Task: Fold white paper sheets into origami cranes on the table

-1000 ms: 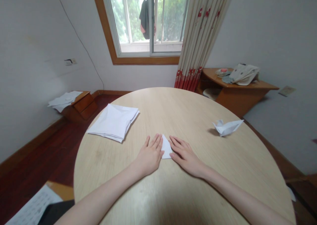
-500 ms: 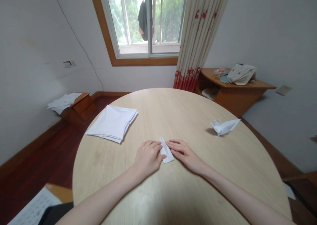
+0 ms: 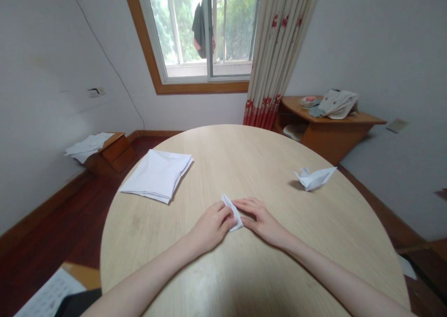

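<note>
A small folded piece of white paper (image 3: 238, 214) lies near the middle of the table, narrow and pointed at its far end. My left hand (image 3: 213, 225) grips its left side, with thumb and curled fingers on the paper. On the opposite edge, my right hand (image 3: 261, 219) holds the paper with its fingertips and thumb, palm low over the tabletop. The fingers partly cover the folds. To the right stands a folded white paper figure (image 3: 315, 179) with a raised pointed end, apart from both hands.
The round wooden table (image 3: 240, 154) bears a stack of white paper sheets (image 3: 159, 175) at its left. Behind it are a window (image 3: 230, 33) and a curtain (image 3: 275, 51). A corner desk (image 3: 338, 135) with a cloth bag (image 3: 338, 104) stands at the back right.
My left fingers have curled further over the folded paper, and its left side now looks lifted and narrower. My right hand stays at the right edge. The view has shifted slightly.
</note>
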